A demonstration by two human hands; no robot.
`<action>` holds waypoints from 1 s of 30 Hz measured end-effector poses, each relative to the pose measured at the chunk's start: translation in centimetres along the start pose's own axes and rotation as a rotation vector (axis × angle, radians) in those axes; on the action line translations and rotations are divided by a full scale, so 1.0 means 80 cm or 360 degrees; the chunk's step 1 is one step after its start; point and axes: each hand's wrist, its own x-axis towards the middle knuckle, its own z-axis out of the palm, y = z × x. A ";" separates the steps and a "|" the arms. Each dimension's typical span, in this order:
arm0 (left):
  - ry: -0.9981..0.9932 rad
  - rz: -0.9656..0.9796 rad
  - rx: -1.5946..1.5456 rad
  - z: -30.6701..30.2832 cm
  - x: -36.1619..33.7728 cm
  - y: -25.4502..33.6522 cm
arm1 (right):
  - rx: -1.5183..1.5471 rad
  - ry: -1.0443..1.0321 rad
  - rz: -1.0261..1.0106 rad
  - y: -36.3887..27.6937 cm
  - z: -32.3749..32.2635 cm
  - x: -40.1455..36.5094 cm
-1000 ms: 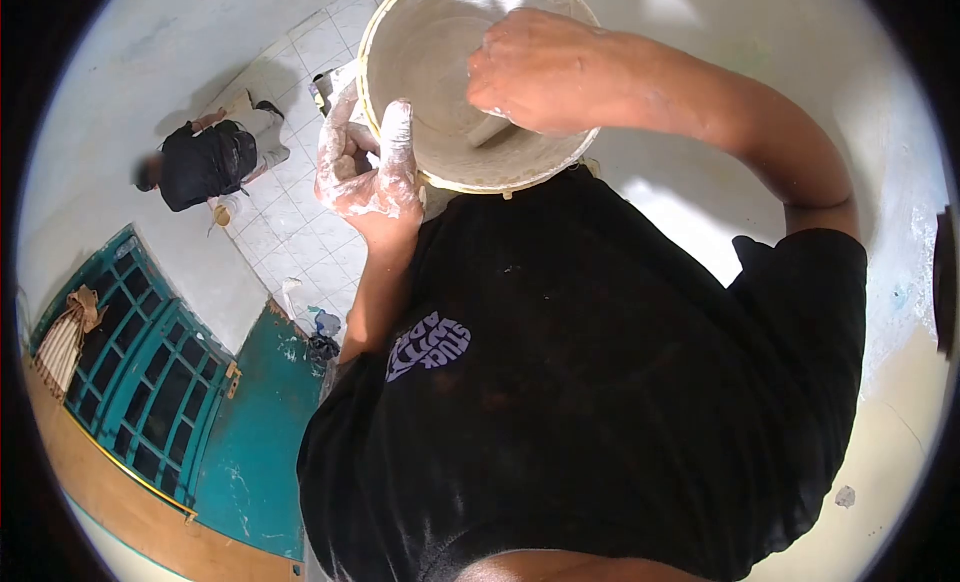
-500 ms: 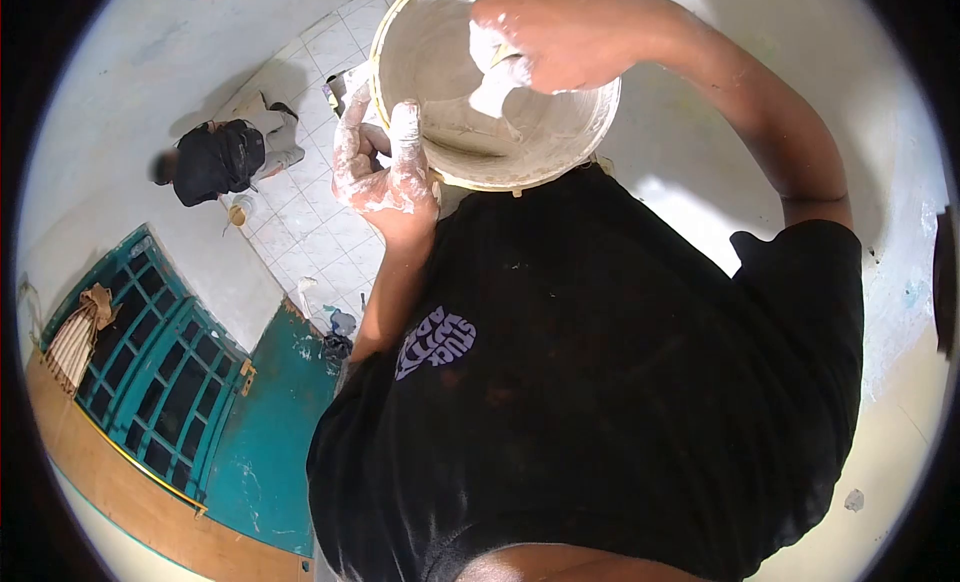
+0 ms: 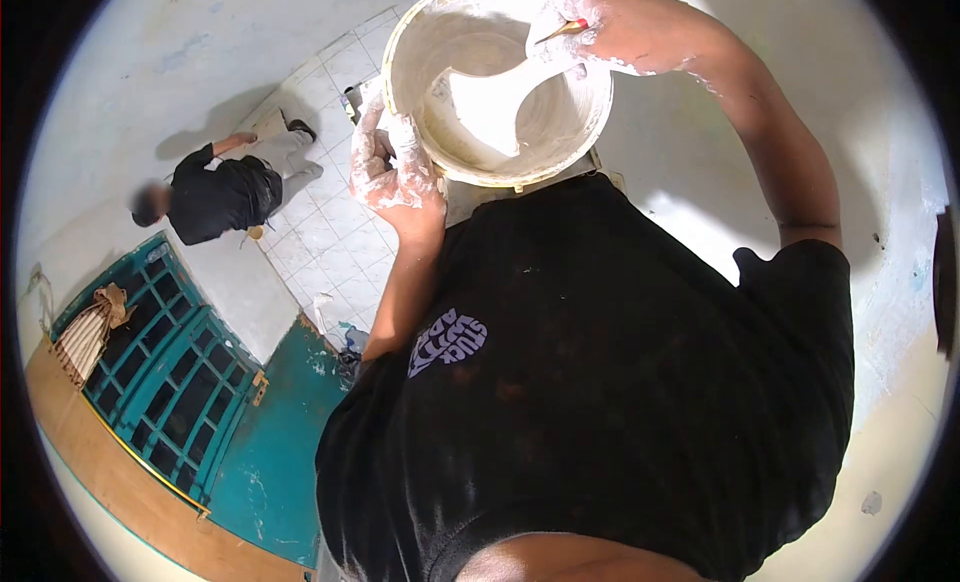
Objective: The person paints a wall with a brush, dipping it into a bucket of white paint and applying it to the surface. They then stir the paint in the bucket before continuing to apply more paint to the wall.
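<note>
A pale bucket (image 3: 601, 112) with a yellowish rim is in front of my chest, its inner wall smeared with white paste. My left hand (image 3: 398, 177), coated in the same paste, is at the bucket's left side with curled fingers against the rim; part of its grip is hidden. Over the bucket's right side, my right hand (image 3: 610, 32) is closed round the handle of a putty knife (image 3: 485, 107). The knife's wide blade is covered in white and angles down into the bucket. A small red and gold tip shows at my right fingers.
Another person (image 3: 225, 197) in dark clothes is on the tiled floor (image 3: 335, 232) at the left, near a small tub (image 3: 255, 232). A teal door (image 3: 265, 462) and barred window (image 3: 170, 382) are lower left. A pale wall (image 3: 690, 172) rises at the right.
My right hand has moved slightly right and the putty knife's broad white blade now shows inside the bucket. The other person has shifted and reaches an arm out.
</note>
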 end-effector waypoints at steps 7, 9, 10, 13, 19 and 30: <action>-0.0088 0.0087 -0.0047 0.003 -0.003 0.003 | 0.0587 0.0452 -0.0015 0.018 0.038 -0.010; -0.0097 0.0131 -0.0028 0.003 -0.003 0.000 | 0.0678 0.0447 0.0090 0.017 0.039 -0.012; -0.0102 0.0158 -0.0011 0.003 -0.003 -0.001 | 0.0717 0.0403 0.0122 0.025 0.040 -0.009; -0.0102 0.0227 0.0014 0.004 -0.004 -0.005 | 0.0856 0.0371 0.0121 0.033 0.045 -0.011; -0.0103 0.0208 -0.0028 -0.001 -0.006 -0.013 | 0.1060 0.0433 0.0124 0.037 0.053 -0.012; -0.0018 0.0110 -0.0080 -0.001 0.002 0.004 | 0.1263 0.0556 0.0254 0.031 0.050 -0.011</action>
